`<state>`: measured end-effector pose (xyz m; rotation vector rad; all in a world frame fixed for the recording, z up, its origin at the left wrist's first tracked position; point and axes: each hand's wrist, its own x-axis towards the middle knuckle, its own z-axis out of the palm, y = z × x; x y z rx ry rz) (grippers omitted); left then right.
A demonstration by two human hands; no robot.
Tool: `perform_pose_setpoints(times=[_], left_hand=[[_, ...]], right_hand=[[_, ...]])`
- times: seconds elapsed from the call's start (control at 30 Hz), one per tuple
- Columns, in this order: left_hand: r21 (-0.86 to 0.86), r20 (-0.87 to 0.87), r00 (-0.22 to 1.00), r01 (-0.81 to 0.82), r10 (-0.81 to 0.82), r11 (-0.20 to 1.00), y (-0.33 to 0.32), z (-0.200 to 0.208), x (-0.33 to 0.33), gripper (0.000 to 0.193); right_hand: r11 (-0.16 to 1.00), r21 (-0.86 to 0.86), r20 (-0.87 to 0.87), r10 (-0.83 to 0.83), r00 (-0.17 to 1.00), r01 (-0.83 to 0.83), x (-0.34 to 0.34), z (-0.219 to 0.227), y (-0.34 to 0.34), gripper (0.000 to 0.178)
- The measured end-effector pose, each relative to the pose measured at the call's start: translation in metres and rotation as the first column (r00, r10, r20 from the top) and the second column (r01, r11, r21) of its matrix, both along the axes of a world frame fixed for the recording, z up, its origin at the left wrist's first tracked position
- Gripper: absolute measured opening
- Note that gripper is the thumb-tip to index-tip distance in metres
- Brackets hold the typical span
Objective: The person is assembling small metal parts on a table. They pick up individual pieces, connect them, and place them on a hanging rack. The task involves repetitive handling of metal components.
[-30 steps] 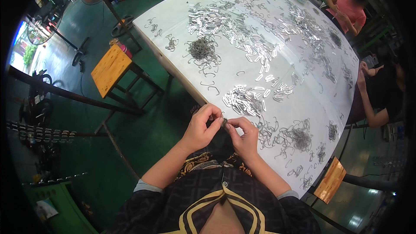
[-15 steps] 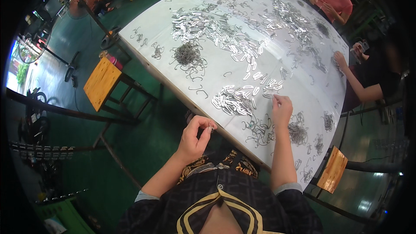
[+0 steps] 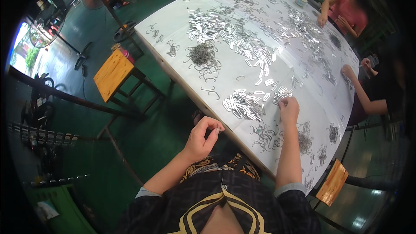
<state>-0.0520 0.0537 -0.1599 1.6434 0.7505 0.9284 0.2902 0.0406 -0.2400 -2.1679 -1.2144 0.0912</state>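
Note:
My left hand [image 3: 203, 138] hovers at the table's near edge, thumb and fingers pinched together. Something small may be between the fingertips, too small to name. Over the white-covered table [image 3: 242, 143], my right hand [image 3: 289, 110] has its fingers drawn together at a small cluster of flat, oval silver metal pieces [image 3: 282, 92]. Whatever those fingertips grip is hidden. A larger pile of the same oval pieces [image 3: 242, 105] lies just left of that hand. Thin curved wire hooks [image 3: 265, 136] are scattered below it, and more wire hooks [image 3: 304, 141] lie beside my right forearm.
Farther back lie a long spread of oval pieces [image 3: 229, 34] and a dark heap of hooks [image 3: 201, 55]. A round tub [image 3: 300, 1] stands at the far edge. Two people work along the right side. Wooden stools [image 3: 113, 76] flank the table.
The whole view has shifted, so the table appears farther right and slightly lower. My left hand keeps its pinch; my right stays among the oval pieces. The person in pink has moved a hand to the table.

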Motion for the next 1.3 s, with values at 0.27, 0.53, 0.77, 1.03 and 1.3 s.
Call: perform_pose_setpoints(times=[0.27,0.53,0.77,1.03,1.3], left_hand=[[0.115,-0.068,0.998,0.010,-0.003,0.993,0.001,-0.012,0.006,0.006],[0.212,-0.182,0.978,-0.059,0.099,0.976,0.003,-0.005,0.007,0.011],[0.211,-0.205,0.972,-0.069,0.113,0.975,0.002,-0.008,0.004,0.009],[0.076,-0.236,0.972,0.009,0.009,0.997,0.007,-0.009,-0.005,0.014],[0.140,-0.414,0.885,-0.171,0.215,0.975,0.106,-0.034,-0.002,0.013]], right_hand=[[0.954,0.280,-0.840,0.299,0.452,-0.112,-0.100,0.048,-0.007,0.017],[0.915,0.285,-0.801,0.392,0.452,-0.287,-0.177,0.080,-0.020,0.016],[0.896,0.312,-0.613,0.444,0.654,-0.316,-0.185,0.088,-0.023,0.014],[0.861,0.381,-0.480,0.496,0.724,-0.337,-0.192,0.089,-0.025,0.007],[0.863,0.376,-0.471,0.492,0.732,-0.338,-0.191,0.080,-0.032,0.005]])
